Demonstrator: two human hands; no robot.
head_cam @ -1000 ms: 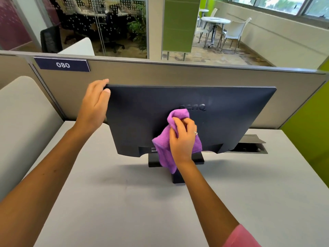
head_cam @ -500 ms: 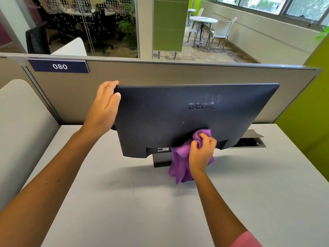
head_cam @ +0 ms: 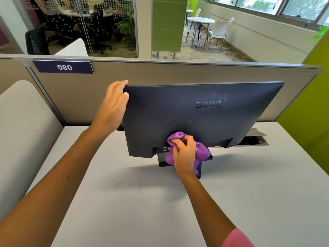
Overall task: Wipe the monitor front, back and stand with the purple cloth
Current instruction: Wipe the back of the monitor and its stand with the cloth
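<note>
The fingers of the right hand (head_cam: 184,155) are curled around the purple cloth (head_cam: 202,151) and press it against the lower middle of the monitor back. The cloth is soft and fuzzy, bunched into a ball above the knuckles, and loose folds hang down beside the wrist, over the stand (head_cam: 200,169). The stand is dark and flat-sided, and only parts of it show under and beside the cloth.

The left hand (head_cam: 113,106) holds the upper left corner of the BenQ monitor (head_cam: 204,111): the fingers bend over the top edge and the thumb lies on the back panel. This panel is dark, matte plastic with a fine grain, a raised logo and small screw holes above the cloth. It leans a little toward the person.

Under both forearms is the smooth grey desk (head_cam: 142,211). Behind the monitor stands a beige fabric partition (head_cam: 160,73) with a dark label "080" (head_cam: 65,67).
</note>
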